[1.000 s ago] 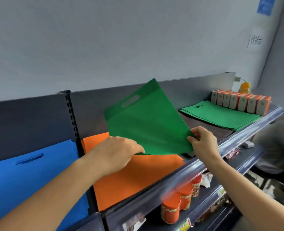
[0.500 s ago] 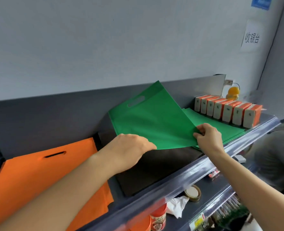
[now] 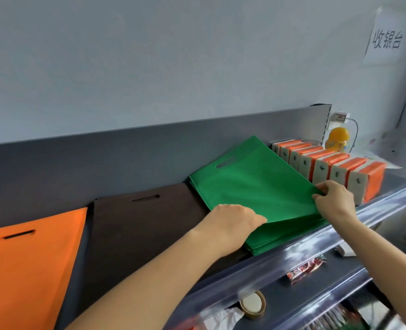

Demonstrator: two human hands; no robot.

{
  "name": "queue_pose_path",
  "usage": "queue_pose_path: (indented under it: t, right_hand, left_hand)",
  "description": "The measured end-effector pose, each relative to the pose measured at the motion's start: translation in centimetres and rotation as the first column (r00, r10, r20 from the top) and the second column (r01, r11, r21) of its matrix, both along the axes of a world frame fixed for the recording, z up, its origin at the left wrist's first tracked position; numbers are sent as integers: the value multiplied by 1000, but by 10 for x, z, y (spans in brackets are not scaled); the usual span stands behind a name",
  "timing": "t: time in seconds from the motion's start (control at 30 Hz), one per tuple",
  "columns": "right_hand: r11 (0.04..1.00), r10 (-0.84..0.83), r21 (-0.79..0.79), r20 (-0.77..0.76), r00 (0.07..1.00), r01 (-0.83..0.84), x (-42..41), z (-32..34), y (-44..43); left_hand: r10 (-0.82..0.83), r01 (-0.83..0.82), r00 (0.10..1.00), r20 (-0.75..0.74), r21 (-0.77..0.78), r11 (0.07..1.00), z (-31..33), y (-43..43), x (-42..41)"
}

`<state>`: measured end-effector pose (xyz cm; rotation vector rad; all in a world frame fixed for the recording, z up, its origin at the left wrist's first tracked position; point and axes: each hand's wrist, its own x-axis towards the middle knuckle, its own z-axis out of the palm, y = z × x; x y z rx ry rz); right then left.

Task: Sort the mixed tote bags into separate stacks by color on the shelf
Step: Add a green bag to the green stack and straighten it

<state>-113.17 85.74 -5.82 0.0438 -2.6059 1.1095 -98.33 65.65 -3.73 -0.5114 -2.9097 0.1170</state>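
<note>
A green tote bag (image 3: 252,184) with a cut-out handle lies tilted over the green stack (image 3: 290,234) on the top shelf. My left hand (image 3: 233,220) grips its near left corner. My right hand (image 3: 335,198) pinches its near right corner. To the left of the green stack lies a dark brown tote bag (image 3: 144,225), flat on the shelf. An orange tote bag (image 3: 25,267) lies at the far left, partly cut off by the frame edge.
A row of orange-and-white boxes (image 3: 328,170) stands right behind the green stack, with a yellow bottle (image 3: 338,139) beyond. The shelf's front rail (image 3: 292,260) runs diagonally below my hands. Lower shelves hold a tape roll (image 3: 253,304) and packets.
Both hands have carried the green bag rightward from above the orange bag and lowered it onto the green stack. The view has swung right; the blue bag is out of frame.
</note>
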Motion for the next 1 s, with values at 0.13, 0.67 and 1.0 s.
queue_pose_path:
  t: [0.13, 0.67, 1.0]
  right_hand:
    - [995, -38, 92, 22, 999, 35, -13, -7, 9]
    - [865, 413, 349, -89, 906, -360, 50, 6, -117]
    - [564, 803, 398, -61, 593, -723, 247, 6, -311]
  left_hand:
    - [13, -15, 997, 75, 33, 999, -17, 13, -13]
    - [100, -100, 995, 11, 139, 985, -12, -34, 55]
    - [565, -560, 824, -37, 98, 823, -8, -207, 316]
